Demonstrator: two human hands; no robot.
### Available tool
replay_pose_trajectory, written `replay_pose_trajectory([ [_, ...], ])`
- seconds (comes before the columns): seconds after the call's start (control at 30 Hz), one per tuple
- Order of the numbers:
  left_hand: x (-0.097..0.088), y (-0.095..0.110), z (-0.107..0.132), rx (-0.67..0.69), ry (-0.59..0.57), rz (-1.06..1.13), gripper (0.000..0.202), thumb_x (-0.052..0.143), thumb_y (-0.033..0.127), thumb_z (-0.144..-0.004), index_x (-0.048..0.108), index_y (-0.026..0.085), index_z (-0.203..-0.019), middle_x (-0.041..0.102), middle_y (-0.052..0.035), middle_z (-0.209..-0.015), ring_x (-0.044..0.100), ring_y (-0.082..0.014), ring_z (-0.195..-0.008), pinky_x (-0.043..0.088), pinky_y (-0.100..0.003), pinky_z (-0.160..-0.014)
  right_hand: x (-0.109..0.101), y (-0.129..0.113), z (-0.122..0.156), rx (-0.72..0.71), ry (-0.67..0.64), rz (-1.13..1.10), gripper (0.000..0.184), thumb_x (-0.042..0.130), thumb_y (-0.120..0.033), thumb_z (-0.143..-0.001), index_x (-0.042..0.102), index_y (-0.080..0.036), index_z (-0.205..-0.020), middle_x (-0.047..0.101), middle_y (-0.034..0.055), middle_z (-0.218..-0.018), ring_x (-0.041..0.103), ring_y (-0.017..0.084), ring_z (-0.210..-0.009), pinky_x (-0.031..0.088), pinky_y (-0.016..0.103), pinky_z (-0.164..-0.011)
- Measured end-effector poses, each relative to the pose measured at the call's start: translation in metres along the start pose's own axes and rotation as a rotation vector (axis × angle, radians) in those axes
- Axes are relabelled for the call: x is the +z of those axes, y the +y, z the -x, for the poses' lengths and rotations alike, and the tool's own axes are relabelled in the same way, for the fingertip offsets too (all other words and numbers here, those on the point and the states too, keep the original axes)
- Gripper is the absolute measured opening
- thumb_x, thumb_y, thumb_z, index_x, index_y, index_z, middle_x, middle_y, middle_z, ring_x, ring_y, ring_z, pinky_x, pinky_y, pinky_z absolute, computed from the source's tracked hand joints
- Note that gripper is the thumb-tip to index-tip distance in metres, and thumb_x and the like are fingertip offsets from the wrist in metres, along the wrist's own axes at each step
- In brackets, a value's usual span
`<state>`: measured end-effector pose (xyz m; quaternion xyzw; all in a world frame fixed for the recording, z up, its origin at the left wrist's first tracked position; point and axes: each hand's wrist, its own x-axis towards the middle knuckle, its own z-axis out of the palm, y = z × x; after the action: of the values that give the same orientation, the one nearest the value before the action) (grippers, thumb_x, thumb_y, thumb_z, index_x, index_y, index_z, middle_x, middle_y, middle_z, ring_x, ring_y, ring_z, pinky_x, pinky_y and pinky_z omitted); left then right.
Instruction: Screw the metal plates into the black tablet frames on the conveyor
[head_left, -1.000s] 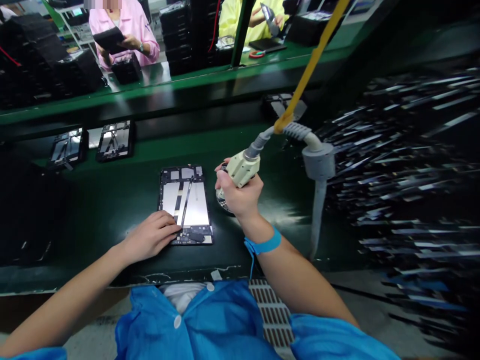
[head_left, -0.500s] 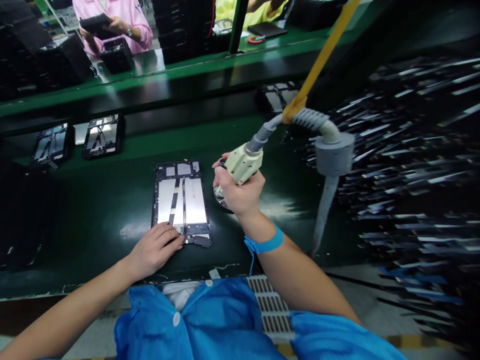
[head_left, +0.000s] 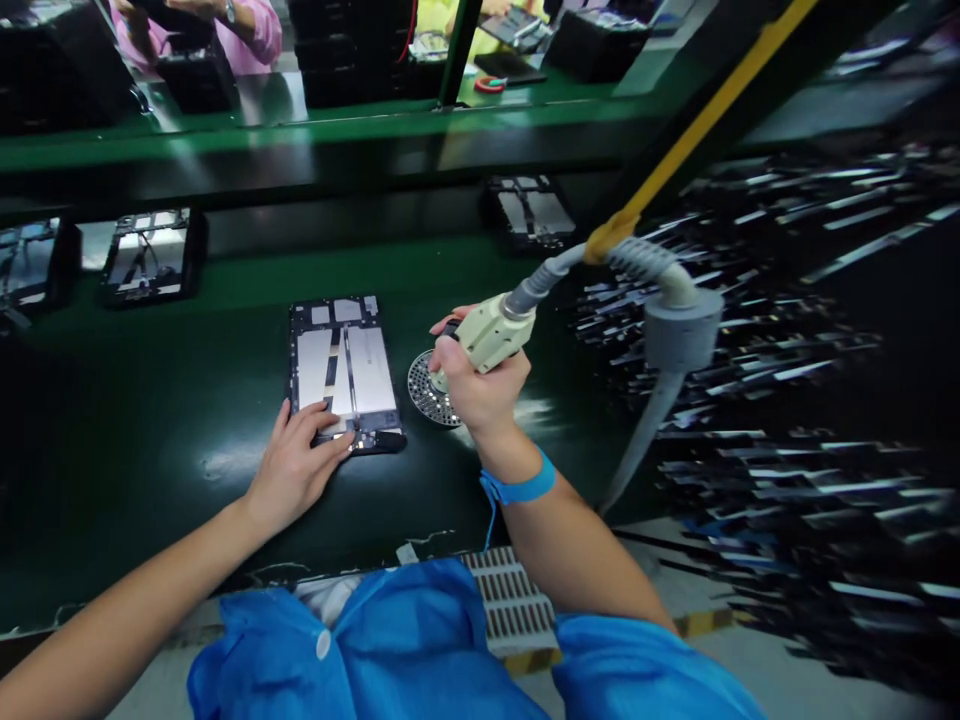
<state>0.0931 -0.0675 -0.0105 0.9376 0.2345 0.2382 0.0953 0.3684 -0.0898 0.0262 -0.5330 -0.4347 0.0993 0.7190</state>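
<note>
An opened tablet body (head_left: 343, 368) with silver plates and dark ribbon strips lies on the dark green bench. My left hand (head_left: 294, 466) rests flat on its near left corner, fingers stretched out. My right hand (head_left: 480, 392) is wrapped round the cream handle of an electric screwdriver (head_left: 491, 335), just right of the tablet. A grey hose (head_left: 660, 290) and a yellow cord (head_left: 705, 125) run up from the tool. Below that hand sits a round perforated screw dish (head_left: 427, 388).
Three more open tablet bodies (head_left: 150, 255) lie on the conveyor strip behind, another (head_left: 529, 212) at the right. Across the line, other people's hands (head_left: 195, 10) work among black stacked trays (head_left: 337, 50). A blurred dark rack (head_left: 787, 380) fills the right side.
My left hand slid from the tablet's bottom edge to its near left corner and flattened. The view swung right and down, and the screw dish came out from behind my right hand.
</note>
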Motion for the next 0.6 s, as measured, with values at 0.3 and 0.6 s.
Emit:
replay_pose_trajectory([
  [0.3, 0.006, -0.0049, -0.0058, 0.037, 0.061, 0.052, 0.024, 0.064, 0.016, -0.099, 0.068, 0.024, -0.121, 0.072, -0.0091, -0.12, 0.067, -0.0271, -0.122, 0.035, -0.066, -0.118, -0.0001, 0.0067, 0.0064, 0.03, -0.004, 0.021, 0.031, 0.077, -0.03, -0.083, 0.066, -0.024, -0.111, 0.074, 0.0009, -0.091, 0.075, 0.02, -0.081, 0.063, 0.039, -0.078],
  [0.6, 0.0015, -0.0087, -0.0103, 0.038, 0.002, 0.088, 0.023, 0.063, 0.017, -0.099, 0.07, 0.024, -0.12, 0.07, -0.0096, -0.123, 0.061, -0.0302, -0.131, 0.033, -0.071, -0.119, -0.002, 0.0092, 0.0083, 0.031, 0.012, 0.061, 0.029, 0.076, -0.028, -0.083, 0.066, -0.023, -0.109, 0.071, -0.0003, -0.081, 0.072, 0.019, -0.076, 0.062, 0.037, -0.073],
])
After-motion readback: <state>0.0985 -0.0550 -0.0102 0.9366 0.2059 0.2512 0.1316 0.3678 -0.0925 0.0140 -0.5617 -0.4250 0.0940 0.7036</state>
